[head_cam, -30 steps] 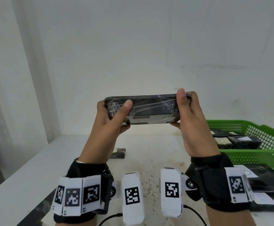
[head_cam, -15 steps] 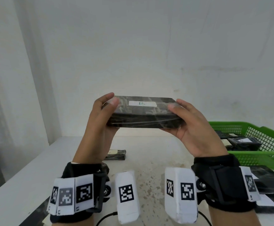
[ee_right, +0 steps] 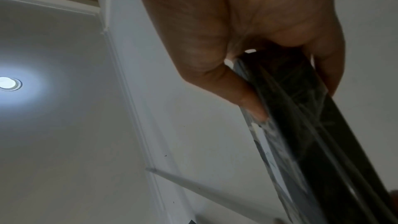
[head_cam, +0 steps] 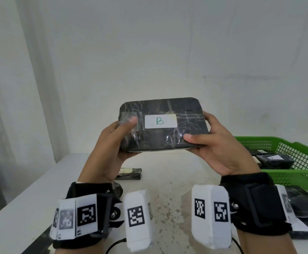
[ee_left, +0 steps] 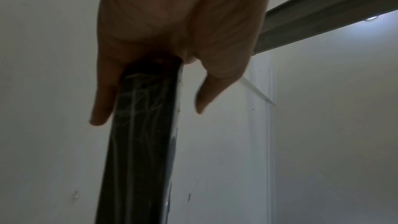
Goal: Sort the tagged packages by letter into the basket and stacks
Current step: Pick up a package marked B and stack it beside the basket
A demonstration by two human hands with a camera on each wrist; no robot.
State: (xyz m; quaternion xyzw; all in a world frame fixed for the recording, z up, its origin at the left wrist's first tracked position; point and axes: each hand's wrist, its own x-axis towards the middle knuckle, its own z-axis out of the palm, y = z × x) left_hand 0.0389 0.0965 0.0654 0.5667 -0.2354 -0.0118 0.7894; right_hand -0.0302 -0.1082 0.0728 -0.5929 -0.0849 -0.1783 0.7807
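Observation:
A black plastic-wrapped package (head_cam: 160, 136) with a white tag marked B is held up above the table, its tagged face towards me. My left hand (head_cam: 118, 142) grips its left end, thumb on the top face. My right hand (head_cam: 204, 143) grips its right end, thumb on the front corner. In the left wrist view the package (ee_left: 142, 125) shows edge-on between the fingers of my left hand (ee_left: 148, 91); the right wrist view shows the package (ee_right: 305, 125) pinched in my right hand (ee_right: 290, 91). A green basket (head_cam: 296, 176) at the right holds several tagged black packages (head_cam: 274, 161).
On the white table (head_cam: 30, 208) a small tagged package (head_cam: 130, 173) lies behind my left hand. Two stacked black packages (head_cam: 303, 202) with white tags sit at the near right, in front of the basket. A wall stands close behind the table.
Both hands have tilted the package from edge-on to face-on, so its top with the B tag now faces me. It sits slightly lower and nearer.

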